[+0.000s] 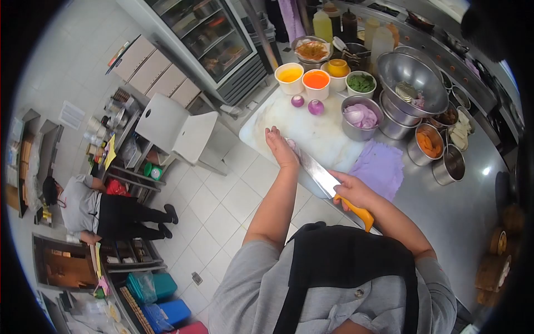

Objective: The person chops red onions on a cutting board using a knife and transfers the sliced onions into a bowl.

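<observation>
My right hand point(354, 191) is wrapped round the orange handle of a large knife point(317, 170). The blade points up and left across the white cutting board point(267, 122). Beside the blade's tip, my left hand point(281, 147) lies at the board's near edge, its fingers stretched out, with a small pale purple piece point(291, 143) by it. Two peeled purple onions point(315, 107) sit near the board's far side. A metal pot point(360, 132) of purple onion pieces stands at the board's right, above a purple cloth point(378, 169).
Tubs of yellow and orange liquid point(316, 80), a tub of green leaves point(361, 83), bottles and a large metal bowl point(413, 80) line the counter's back. Small metal pots point(425, 145) stand right. A white chair point(181, 131) and another person point(83, 209) are at the left.
</observation>
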The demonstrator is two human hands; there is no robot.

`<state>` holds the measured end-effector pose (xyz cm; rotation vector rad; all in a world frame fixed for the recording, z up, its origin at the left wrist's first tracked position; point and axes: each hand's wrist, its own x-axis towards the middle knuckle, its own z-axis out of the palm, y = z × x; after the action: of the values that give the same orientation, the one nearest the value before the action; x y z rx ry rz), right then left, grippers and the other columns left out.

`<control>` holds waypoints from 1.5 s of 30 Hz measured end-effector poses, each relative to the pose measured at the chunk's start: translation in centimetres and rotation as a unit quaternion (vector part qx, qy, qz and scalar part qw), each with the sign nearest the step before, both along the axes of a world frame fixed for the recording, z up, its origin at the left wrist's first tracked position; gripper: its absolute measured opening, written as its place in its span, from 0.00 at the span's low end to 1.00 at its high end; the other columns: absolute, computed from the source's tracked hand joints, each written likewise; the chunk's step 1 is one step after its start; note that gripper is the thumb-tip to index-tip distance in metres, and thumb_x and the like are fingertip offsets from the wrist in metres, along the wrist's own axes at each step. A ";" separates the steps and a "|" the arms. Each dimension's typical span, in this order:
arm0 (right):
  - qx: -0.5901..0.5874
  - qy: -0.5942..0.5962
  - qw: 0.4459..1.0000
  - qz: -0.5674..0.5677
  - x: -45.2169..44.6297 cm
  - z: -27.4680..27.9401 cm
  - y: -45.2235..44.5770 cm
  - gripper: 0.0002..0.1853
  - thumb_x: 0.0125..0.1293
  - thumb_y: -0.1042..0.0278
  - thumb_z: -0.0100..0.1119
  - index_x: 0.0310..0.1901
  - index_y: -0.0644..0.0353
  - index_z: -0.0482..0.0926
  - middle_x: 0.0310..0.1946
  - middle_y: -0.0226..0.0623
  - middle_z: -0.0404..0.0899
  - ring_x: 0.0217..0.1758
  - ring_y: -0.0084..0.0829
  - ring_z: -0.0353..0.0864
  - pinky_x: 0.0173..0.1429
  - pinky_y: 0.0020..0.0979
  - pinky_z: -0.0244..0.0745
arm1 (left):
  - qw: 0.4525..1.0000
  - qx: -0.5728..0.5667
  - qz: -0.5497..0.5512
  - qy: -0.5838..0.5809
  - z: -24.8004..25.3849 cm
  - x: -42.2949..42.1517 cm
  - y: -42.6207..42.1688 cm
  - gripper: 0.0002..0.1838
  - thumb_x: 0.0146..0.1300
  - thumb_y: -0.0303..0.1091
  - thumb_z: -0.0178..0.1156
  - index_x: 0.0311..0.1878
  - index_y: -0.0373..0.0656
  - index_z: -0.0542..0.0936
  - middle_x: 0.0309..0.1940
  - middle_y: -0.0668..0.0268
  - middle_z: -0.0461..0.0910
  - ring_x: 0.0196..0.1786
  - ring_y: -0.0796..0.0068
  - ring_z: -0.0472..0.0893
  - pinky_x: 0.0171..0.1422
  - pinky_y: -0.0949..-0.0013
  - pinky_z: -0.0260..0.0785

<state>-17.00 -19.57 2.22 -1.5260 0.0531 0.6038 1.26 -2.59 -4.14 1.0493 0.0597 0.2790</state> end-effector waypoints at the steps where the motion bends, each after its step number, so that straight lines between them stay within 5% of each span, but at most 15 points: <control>1: -0.002 -0.003 1.000 -0.008 -0.2 0.5 -0.3 0.32 0.69 0.73 0.41 0.75 0.50 0.56 0.26 0.36 0.75 0.19 0.23 0.71 0.24 0.26 0.71 | 1.000 -0.003 0.000 0.010 0.6 -0.2 -0.5 0.39 0.75 0.59 0.39 0.77 0.41 0.45 0.77 0.51 0.50 0.79 0.56 0.48 0.81 0.57 0.36; 9: 0.034 -0.039 0.982 -0.182 -4.6 6.6 -5.4 0.32 0.69 0.74 0.45 0.75 0.50 0.57 0.35 0.38 0.78 0.27 0.24 0.78 0.22 0.25 0.73 | 0.979 -0.076 -0.174 -0.072 9.4 0.1 -9.1 0.38 0.75 0.57 0.41 0.76 0.40 0.47 0.75 0.51 0.54 0.78 0.58 0.52 0.80 0.58 0.40; 13: 0.044 -0.038 0.976 -0.209 -6.5 8.0 -8.8 0.31 0.69 0.72 0.45 0.74 0.50 0.58 0.34 0.38 0.79 0.25 0.24 0.78 0.22 0.25 0.73 | 0.962 0.056 -0.217 -0.156 11.2 -0.6 -11.4 0.31 0.78 0.51 0.40 0.73 0.38 0.57 0.70 0.55 0.64 0.75 0.65 0.61 0.79 0.63 0.44; 15: 0.033 -0.028 0.972 -0.229 -6.9 7.9 -9.5 0.31 0.70 0.71 0.45 0.74 0.50 0.58 0.32 0.39 0.80 0.22 0.24 0.77 0.22 0.25 0.72 | 0.859 0.322 -0.242 -0.317 10.0 -1.4 -11.2 0.30 0.74 0.52 0.47 0.71 0.44 0.63 0.66 0.58 0.71 0.73 0.57 0.64 0.79 0.47 0.39; 16: 0.023 -0.015 0.971 -0.239 -7.1 7.9 -9.8 0.30 0.70 0.70 0.45 0.74 0.50 0.58 0.30 0.40 0.80 0.19 0.24 0.76 0.21 0.25 0.72 | 0.766 0.447 -0.250 -0.389 10.2 -2.4 -10.9 0.33 0.71 0.55 0.49 0.72 0.47 0.64 0.66 0.62 0.72 0.75 0.52 0.59 0.77 0.34 0.28; 17: 0.023 -0.015 0.969 -0.244 -7.3 7.9 -9.9 0.30 0.70 0.70 0.45 0.74 0.50 0.58 0.30 0.40 0.80 0.19 0.24 0.76 0.21 0.25 0.72 | 0.764 0.446 -0.253 -0.392 9.9 -3.8 -10.8 0.33 0.71 0.55 0.49 0.72 0.47 0.64 0.66 0.62 0.72 0.75 0.52 0.59 0.77 0.34 0.28; 19: 0.052 -0.015 0.966 -0.253 -7.6 7.8 -9.9 0.30 0.70 0.69 0.46 0.74 0.50 0.58 0.26 0.41 0.80 0.15 0.25 0.74 0.21 0.26 0.71 | 0.605 0.591 -0.296 -0.444 9.0 -6.0 -10.8 0.37 0.70 0.60 0.46 0.75 0.50 0.60 0.65 0.65 0.73 0.78 0.52 0.53 0.73 0.30 0.14; 25: 0.062 -0.003 0.969 -0.239 -9.3 8.1 -10.5 0.30 0.70 0.70 0.46 0.74 0.50 0.58 0.27 0.42 0.80 0.16 0.24 0.74 0.21 0.26 0.71 | 0.679 0.574 -0.255 -0.380 7.3 -3.4 -12.0 0.43 0.68 0.67 0.42 0.77 0.49 0.54 0.66 0.61 0.73 0.79 0.49 0.49 0.72 0.27 0.14; 35: 0.019 -0.002 0.958 -0.286 -14.6 8.1 -11.4 0.29 0.69 0.72 0.46 0.73 0.52 0.61 0.26 0.43 0.80 0.14 0.24 0.71 0.21 0.25 0.70 | 0.665 0.615 -0.263 -0.332 7.9 -0.3 -12.3 0.38 0.72 0.61 0.41 0.78 0.50 0.51 0.68 0.72 0.71 0.80 0.57 0.46 0.72 0.30 0.11; 36: 0.030 -0.003 0.953 -0.302 -15.1 8.0 -11.5 0.29 0.69 0.72 0.46 0.73 0.53 0.61 0.26 0.43 0.80 0.15 0.24 0.72 0.21 0.25 0.70 | 0.693 0.602 -0.221 -0.329 8.7 -0.2 -12.1 0.34 0.73 0.53 0.46 0.77 0.49 0.55 0.65 0.65 0.74 0.75 0.56 0.60 0.77 0.36 0.34; 37: 0.042 -0.005 0.946 -0.320 -15.5 7.8 -11.5 0.29 0.69 0.73 0.46 0.73 0.53 0.61 0.25 0.44 0.80 0.15 0.24 0.72 0.21 0.25 0.70 | 0.692 0.603 -0.222 -0.329 8.6 0.8 -11.9 0.34 0.73 0.53 0.46 0.77 0.49 0.55 0.65 0.65 0.74 0.75 0.56 0.60 0.77 0.36 0.34; 39: 0.043 -0.006 0.942 -0.332 -16.3 7.3 -11.6 0.30 0.69 0.73 0.46 0.73 0.54 0.60 0.25 0.44 0.80 0.15 0.24 0.72 0.21 0.25 0.70 | 0.834 0.411 -0.253 -0.268 7.9 3.5 -11.3 0.27 0.71 0.40 0.54 0.71 0.46 0.65 0.59 0.56 0.78 0.64 0.57 0.74 0.69 0.50 0.62; 41: 0.045 -0.008 0.938 -0.343 -16.7 7.0 -11.8 0.30 0.69 0.74 0.46 0.73 0.54 0.60 0.25 0.44 0.80 0.15 0.24 0.73 0.21 0.24 0.70 | 0.881 0.367 -0.175 -0.241 7.2 5.9 -10.8 0.22 0.64 0.30 0.61 0.62 0.42 0.73 0.53 0.53 0.79 0.54 0.58 0.79 0.56 0.61 0.73; 44: 0.043 -0.014 0.942 -0.333 -17.0 6.7 -11.7 0.31 0.67 0.75 0.47 0.73 0.55 0.61 0.28 0.43 0.81 0.17 0.27 0.77 0.20 0.23 0.72 | 0.780 0.608 -0.055 -0.137 7.2 7.6 -8.3 0.23 0.57 0.32 0.66 0.57 0.41 0.76 0.50 0.53 0.79 0.56 0.54 0.78 0.59 0.58 0.72; 45: 0.046 -0.016 0.946 -0.320 -17.0 6.7 -11.6 0.31 0.67 0.75 0.47 0.73 0.55 0.60 0.30 0.43 0.81 0.18 0.26 0.78 0.21 0.23 0.72 | 0.779 0.609 -0.055 -0.138 6.8 7.5 -8.1 0.23 0.57 0.32 0.66 0.57 0.41 0.76 0.50 0.53 0.79 0.56 0.54 0.78 0.59 0.58 0.72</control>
<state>-33.97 -31.13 8.94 -1.3242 0.4718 0.0589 8.78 -10.68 2.63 2.2877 -0.5243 0.3646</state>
